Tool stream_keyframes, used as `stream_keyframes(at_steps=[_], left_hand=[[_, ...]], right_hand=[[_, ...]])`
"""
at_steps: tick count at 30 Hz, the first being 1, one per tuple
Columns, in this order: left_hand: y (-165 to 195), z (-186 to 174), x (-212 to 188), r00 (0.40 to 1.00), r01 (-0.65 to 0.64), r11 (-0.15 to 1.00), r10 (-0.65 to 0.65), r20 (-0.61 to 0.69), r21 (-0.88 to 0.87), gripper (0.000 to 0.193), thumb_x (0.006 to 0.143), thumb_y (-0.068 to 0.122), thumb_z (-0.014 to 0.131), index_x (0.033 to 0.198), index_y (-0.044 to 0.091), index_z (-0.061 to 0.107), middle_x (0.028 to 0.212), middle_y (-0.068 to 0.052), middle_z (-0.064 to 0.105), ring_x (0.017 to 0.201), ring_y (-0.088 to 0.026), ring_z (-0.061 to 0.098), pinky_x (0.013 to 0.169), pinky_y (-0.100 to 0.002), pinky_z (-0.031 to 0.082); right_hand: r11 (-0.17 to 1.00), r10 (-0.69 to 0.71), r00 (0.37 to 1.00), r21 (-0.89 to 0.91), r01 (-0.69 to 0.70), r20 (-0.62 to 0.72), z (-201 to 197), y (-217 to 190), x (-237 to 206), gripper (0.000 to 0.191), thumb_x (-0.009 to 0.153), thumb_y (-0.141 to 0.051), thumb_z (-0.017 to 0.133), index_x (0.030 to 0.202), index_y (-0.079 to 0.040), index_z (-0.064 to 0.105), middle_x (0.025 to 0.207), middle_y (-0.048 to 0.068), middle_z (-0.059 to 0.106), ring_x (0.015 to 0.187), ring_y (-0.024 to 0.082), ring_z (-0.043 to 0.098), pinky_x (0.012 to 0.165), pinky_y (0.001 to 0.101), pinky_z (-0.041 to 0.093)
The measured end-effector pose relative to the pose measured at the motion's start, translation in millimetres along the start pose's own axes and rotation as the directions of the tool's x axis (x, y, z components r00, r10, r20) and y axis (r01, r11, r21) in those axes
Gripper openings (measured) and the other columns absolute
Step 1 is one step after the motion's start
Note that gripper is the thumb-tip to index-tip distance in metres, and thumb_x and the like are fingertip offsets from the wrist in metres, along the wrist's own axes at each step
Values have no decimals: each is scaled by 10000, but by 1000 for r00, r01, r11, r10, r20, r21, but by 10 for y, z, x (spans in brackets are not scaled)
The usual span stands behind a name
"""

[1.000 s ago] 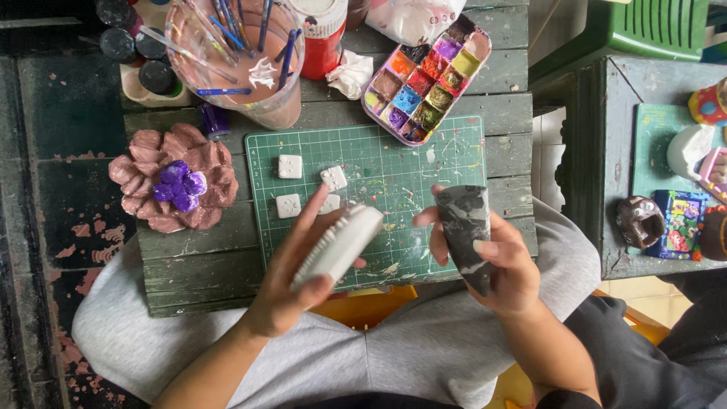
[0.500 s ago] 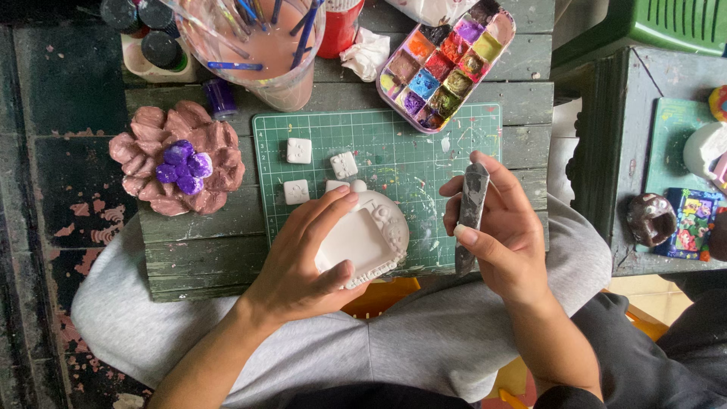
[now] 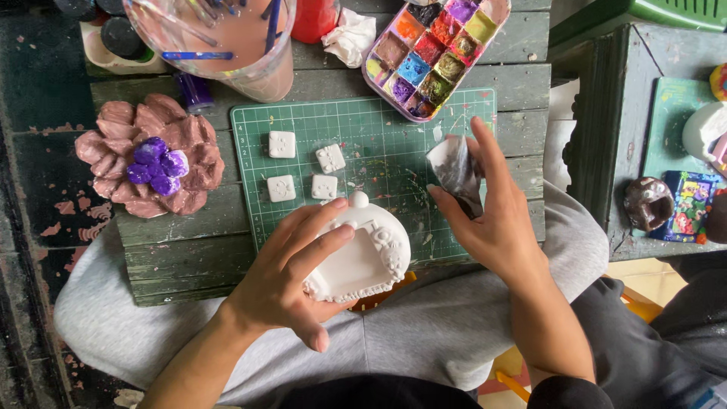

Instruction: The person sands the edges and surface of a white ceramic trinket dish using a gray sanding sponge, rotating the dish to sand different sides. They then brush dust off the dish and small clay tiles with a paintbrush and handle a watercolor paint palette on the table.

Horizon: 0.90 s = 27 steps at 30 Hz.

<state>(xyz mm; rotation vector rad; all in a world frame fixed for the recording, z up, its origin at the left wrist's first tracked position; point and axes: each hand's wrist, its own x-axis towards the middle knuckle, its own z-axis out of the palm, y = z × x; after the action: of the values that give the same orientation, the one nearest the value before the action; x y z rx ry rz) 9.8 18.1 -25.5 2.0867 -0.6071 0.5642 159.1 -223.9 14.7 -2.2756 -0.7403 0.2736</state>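
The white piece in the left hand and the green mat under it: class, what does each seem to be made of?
White piece: probably unpainted plaster or clay; matte, chalky, with moulded relief. Green mat: likely a rubbery plastic cutting mat; flat, printed with a white grid, flecked with paint.

**Lighting and picture quality**

Evenly lit by soft, diffuse daylight. Faint shadows only beneath the left hand (image 3: 291,276) and right hand (image 3: 492,216). Dim along the dark left edge. No harsh glare. Sharp at centre; slight softness toward the corners.
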Motion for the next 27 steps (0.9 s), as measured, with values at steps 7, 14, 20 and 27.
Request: stream_keyframes(at_steps=[7,14,20,27], left_hand=[[88,-126,11,992,82,992,-73,99,-96,1145,871,382,884,1608,378,7,1390,-253,444,1254,-571,540,979,-727,501],[179,-110,-61,997,-10,999,7,83,38,1233,998,231,894,1610,461,-152,1464,-193,418,1306,-560,556,1002,-721,556],[149,-105,-41,995,-8,998,2,104,62,1142,1003,284,810,1641,492,-115,1492,-205,386,1362,-560,526,1035,-717,551],[65,0,-24,977,154,984,-166,136,94,968,966,343,830,1592,476,104,1494,-205,397,1373,-487,489,1034,-632,506]], right_hand=[[955,-291,956,-76,287,-44,-75,-158,-6,540,890,-18,724,1389,43,529,1354,253,623,1246,397,623,1084,434,485],[938,-170,951,337,76,259,-51,-186,-208,384,936,-53,643,1304,55,635,1161,168,750,1067,285,752,972,383,566],[965,-187,974,211,158,125,-4,-186,-185,234,927,12,715,1161,0,699,1060,112,776,985,235,764,881,328,598],[944,-155,987,-304,133,-48,-26,-150,-67,368,885,-139,860,1196,-41,689,1148,136,708,1101,327,660,971,422,525]])
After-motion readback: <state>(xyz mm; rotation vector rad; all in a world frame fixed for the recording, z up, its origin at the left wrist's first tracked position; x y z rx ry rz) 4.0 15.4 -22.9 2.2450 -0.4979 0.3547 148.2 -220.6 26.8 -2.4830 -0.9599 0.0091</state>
